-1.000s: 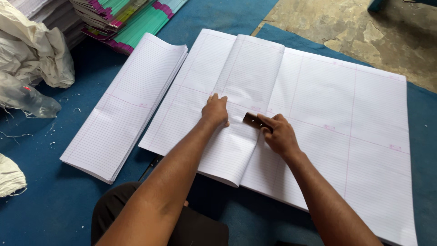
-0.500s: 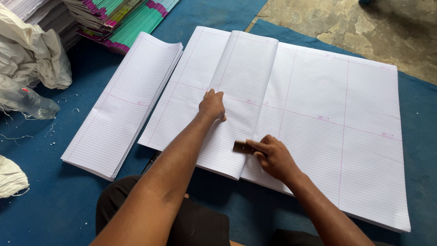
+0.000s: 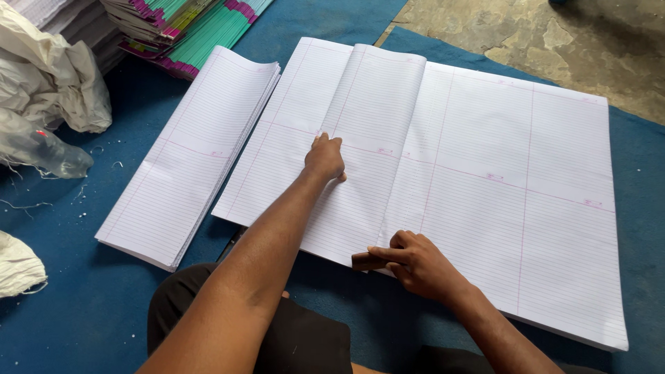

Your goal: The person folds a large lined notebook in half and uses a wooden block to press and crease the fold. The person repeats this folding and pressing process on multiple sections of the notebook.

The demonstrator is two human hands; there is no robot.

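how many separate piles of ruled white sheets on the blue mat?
2. A narrow folded pile lies left of the left hand; a large pile lies under both hands. More may sit beyond the frame.

The left arm stretches forward, nearly straight, its hand lying palm down with fingers bent and pressing at the tips. The right arm comes in from the lower right, elbow low; the right hand is curled, thumb and fingers pinched closed, knuckles turned upward.
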